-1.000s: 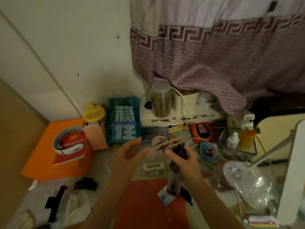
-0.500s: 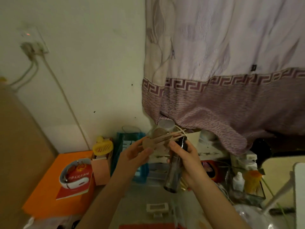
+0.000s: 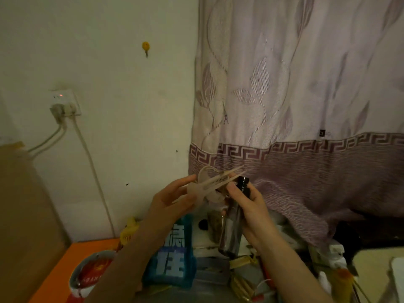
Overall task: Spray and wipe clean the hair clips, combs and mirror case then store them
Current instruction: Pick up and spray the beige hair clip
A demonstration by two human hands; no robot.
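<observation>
Since the earlier frame both hands have come up higher against the wall and curtain; the desk has slid to the bottom edge, and the yellow wall hook and the white wall socket with plugs are now in view. The grips look unchanged.

Left hand: fingers and thumb pinch the pale beige translucent plastic hair clip, its long prongs aimed up-right toward the curtain. Right hand: fingers curled round the dark clear cylindrical spray bottle with black nozzle, nozzle just beside the clip prongs; whether they touch I cannot tell. Clip and bottle are both held in the air above the desk clutter.

Left to right around them: brown cardboard-coloured panel at the left edge, orange flat surface, round white-rimmed red object, small yellow fan, blue bag with white characters partly behind the left forearm, glass jar with brownish contents mostly behind the bottle, and the pale pink curtain with purple key-pattern band draping over the items at right.

Bottom right is dim and blurred, and the small bottles there are hard to make out. The clip's body is partly hidden by the left fingers, the bottle's middle by the right palm. No combs or mirror case can be picked out.
</observation>
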